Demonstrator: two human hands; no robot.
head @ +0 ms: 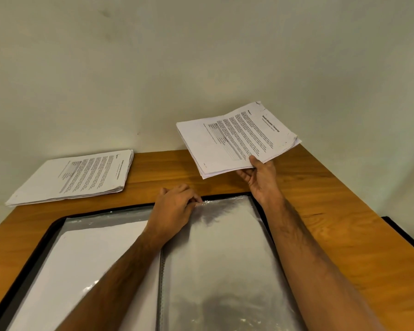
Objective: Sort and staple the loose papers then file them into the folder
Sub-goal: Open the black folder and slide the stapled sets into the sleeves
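Note:
An open folder [225, 254] with clear plastic sleeves lies flat on the wooden table, black border around it. Its left sleeve holds a white sheet [86, 259]. My left hand [175, 209] pinches the top edge of the right sleeve near the folder's spine. My right hand [258, 177] holds a printed paper set [237, 137] up above the table's far right, thumb on top and fingers beneath. A stack of printed papers [77, 177] rests at the far left of the table.
The wooden table [332, 211] butts against a pale wall at the back. Its right edge runs diagonally toward me, with dark floor trim beyond it. Bare wood shows between the stack and the folder.

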